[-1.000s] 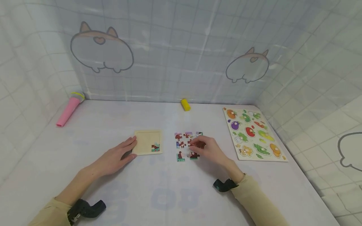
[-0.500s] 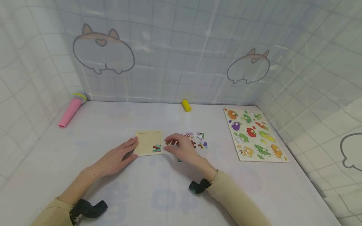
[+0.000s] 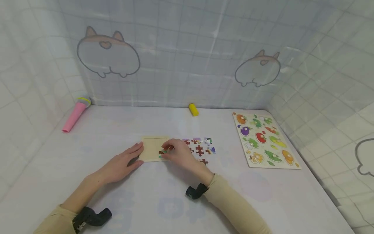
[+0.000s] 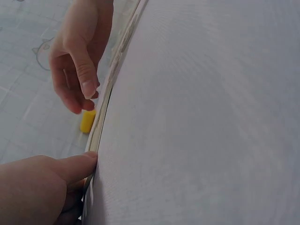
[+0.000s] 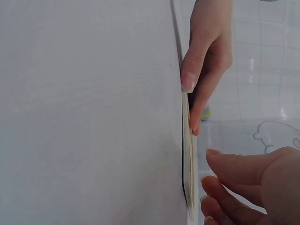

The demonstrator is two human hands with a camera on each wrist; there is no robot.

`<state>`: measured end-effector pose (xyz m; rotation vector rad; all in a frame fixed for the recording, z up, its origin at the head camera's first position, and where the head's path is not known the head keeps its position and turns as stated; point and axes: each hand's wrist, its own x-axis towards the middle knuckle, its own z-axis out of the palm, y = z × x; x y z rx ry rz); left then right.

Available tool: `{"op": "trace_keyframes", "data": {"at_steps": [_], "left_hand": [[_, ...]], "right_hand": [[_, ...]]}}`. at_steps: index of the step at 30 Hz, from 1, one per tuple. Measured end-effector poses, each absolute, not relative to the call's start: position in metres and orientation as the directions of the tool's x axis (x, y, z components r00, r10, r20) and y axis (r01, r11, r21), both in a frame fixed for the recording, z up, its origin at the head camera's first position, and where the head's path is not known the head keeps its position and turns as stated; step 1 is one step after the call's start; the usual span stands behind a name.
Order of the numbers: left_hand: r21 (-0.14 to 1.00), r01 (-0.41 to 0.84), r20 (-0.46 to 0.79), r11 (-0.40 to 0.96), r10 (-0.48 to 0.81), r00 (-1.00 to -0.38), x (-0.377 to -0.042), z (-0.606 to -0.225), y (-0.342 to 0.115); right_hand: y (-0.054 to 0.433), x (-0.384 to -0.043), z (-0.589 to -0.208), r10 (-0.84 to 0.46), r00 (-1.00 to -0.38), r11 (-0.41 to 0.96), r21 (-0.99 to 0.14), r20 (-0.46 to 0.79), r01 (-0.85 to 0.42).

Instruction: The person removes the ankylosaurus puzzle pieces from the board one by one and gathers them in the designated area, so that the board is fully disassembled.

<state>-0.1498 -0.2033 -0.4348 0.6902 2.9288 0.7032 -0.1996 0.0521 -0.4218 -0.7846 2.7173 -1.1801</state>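
Observation:
My left hand [image 3: 121,164] lies at the left side of a square wooden puzzle tray [image 3: 150,148], thumb and fingertips on its edge, the fingers fairly straight. A brown and green puzzle piece [image 3: 160,154] sits in the tray's lower right corner. My right hand [image 3: 181,154] is bent over the tray's right side, thumb and fingers curved toward each other. In the right wrist view a gap shows between the right thumb [image 5: 234,166] and forefinger; whether a piece is held is unclear. Several loose puzzle pieces [image 3: 200,150] lie right of the tray, some hidden by the right hand.
A vegetable peg board [image 3: 264,141] lies on the table's right. At the back stands or lies a small yellow block [image 3: 193,110]. A pink toy microphone [image 3: 76,115] is at the back left. Curtain-like walls [image 3: 181,65] enclose the table.
My right hand has moved left from above the loose pieces to the right side of the tray. My left hand has stayed at the tray's left edge. The view has shifted slightly.

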Motion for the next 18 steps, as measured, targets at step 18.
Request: {"op": "trace_keyframes", "data": {"at_steps": [18], "left_hand": [[0.437,0.405,0.048,0.803,0.429,-0.902,-0.1486,-0.4319,-0.2043]], "right_hand": [[0.0507,-0.2001,-0.4319,-0.509,-0.842,0.642,-0.574,0.178,-0.509]]}}
